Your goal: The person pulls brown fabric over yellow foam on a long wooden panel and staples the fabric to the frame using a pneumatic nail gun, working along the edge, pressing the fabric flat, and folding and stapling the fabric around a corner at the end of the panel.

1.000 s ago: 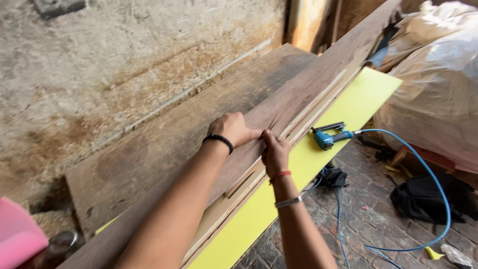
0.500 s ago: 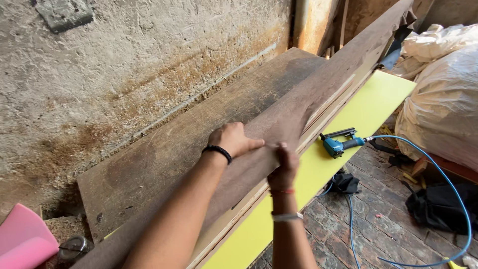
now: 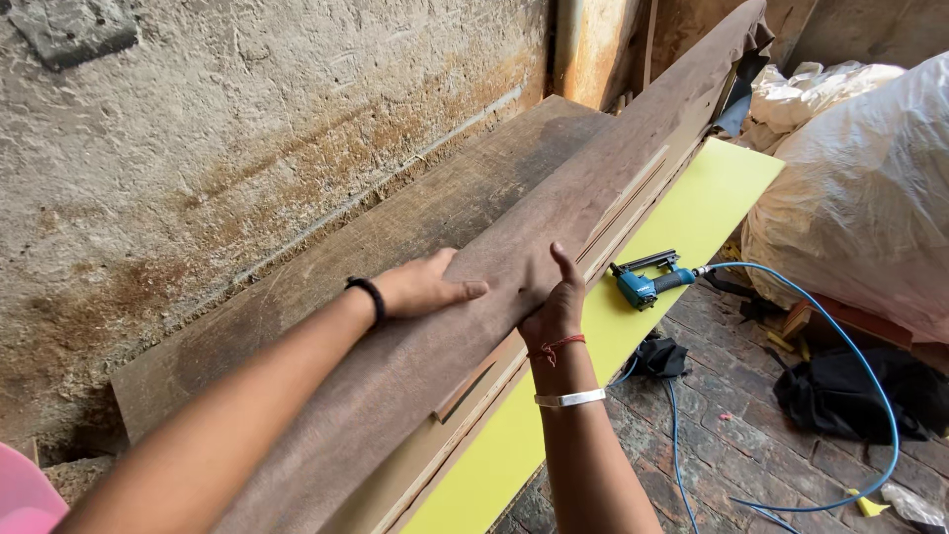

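A long sheet of brown veneer (image 3: 593, 188) lies over a stack of wooden panels that leans along a rough wall. My left hand (image 3: 425, 287), with a black band on the wrist, rests flat on top of the veneer, fingers together pointing right. My right hand (image 3: 556, 305), with a red thread and a silver bangle on the wrist, presses against the veneer's front face, thumb up. Neither hand grips anything. A bright yellow board (image 3: 682, 237) lies flat just below the stack.
A blue pneumatic stapler (image 3: 645, 282) lies on the yellow board, its blue air hose (image 3: 870, 386) looping over the brick floor. A large white sack (image 3: 870, 188) stands at right, with dark cloth (image 3: 850, 396) below. A pink object (image 3: 25, 494) sits at bottom left.
Both hands have slid a little along the veneer, the left one flattening on top. The camera view has shifted, so the stack and stapler sit lower and further right.
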Demonstrator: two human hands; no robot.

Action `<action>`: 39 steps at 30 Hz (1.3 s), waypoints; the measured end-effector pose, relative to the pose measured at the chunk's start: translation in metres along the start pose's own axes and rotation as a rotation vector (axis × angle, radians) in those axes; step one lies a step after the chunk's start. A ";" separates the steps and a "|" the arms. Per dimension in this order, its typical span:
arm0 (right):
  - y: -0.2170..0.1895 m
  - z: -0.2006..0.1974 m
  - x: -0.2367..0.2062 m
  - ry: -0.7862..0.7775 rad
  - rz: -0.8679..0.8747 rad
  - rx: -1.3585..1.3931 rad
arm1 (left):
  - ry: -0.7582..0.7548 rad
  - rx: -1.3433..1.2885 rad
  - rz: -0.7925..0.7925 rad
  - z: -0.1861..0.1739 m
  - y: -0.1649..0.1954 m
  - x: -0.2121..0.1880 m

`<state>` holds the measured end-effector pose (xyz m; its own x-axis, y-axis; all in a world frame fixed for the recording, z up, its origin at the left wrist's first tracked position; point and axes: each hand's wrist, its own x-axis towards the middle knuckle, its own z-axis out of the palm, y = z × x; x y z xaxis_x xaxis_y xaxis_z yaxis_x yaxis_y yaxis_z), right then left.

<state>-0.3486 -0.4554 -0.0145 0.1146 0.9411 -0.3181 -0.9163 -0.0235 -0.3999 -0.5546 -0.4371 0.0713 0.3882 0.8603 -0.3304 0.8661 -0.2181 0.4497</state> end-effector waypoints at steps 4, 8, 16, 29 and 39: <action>-0.001 0.002 0.009 -0.062 -0.144 0.014 | -0.257 -0.595 0.104 0.018 -0.038 -0.040; 0.010 -0.022 0.009 -0.236 -0.443 0.241 | -0.347 -1.108 0.169 0.060 -0.052 -0.056; 0.016 -0.059 0.006 -0.231 -0.480 0.301 | -0.067 -0.671 0.644 0.054 0.037 0.086; 0.022 -0.062 0.013 -0.342 -0.459 0.325 | 0.111 -0.354 0.751 0.023 0.091 0.146; 0.028 -0.064 0.007 -0.303 -0.399 0.336 | 0.147 0.349 0.626 0.049 0.052 -0.006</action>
<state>-0.3489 -0.4706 -0.0829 0.4052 0.9108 0.0796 -0.9019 0.4125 -0.1286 -0.4965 -0.4761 0.0555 0.8184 0.5740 0.0277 0.5553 -0.8022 0.2194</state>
